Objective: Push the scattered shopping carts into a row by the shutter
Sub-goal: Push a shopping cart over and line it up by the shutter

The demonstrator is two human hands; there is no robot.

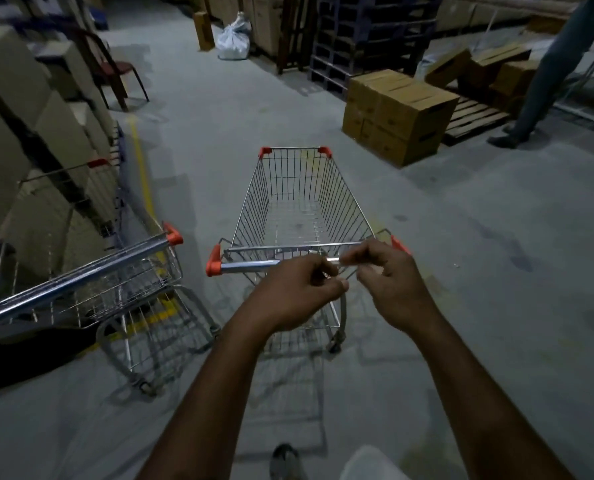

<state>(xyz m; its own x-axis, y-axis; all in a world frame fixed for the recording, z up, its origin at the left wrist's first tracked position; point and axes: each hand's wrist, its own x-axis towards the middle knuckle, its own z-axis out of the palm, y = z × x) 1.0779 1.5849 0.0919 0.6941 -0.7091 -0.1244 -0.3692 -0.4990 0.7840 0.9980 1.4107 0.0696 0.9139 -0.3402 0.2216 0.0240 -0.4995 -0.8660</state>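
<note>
An empty wire shopping cart (pixel 302 202) with orange corner caps stands straight ahead of me, its chrome handle (pixel 250 266) nearest. My left hand (pixel 295 289) is at the middle of the handle with its fingers curled; the hand hides whether they close round the bar. My right hand (pixel 389 275), blurred, hovers at the right part of the handle, its fingers loosely curled and nothing visibly gripped. A second cart (pixel 115 282) stands close on the left, angled, its handle toward me. No shutter is in view.
Stacked cardboard boxes (pixel 29 140) line the left wall, with a chair (pixel 115 71) behind them. A box pile (pixel 395 116), a wooden pallet (pixel 475 119) and dark pallets (pixel 375 39) are at right. A person's legs (pixel 544 81) stand far right. A white sack (pixel 235 39) lies ahead.
</note>
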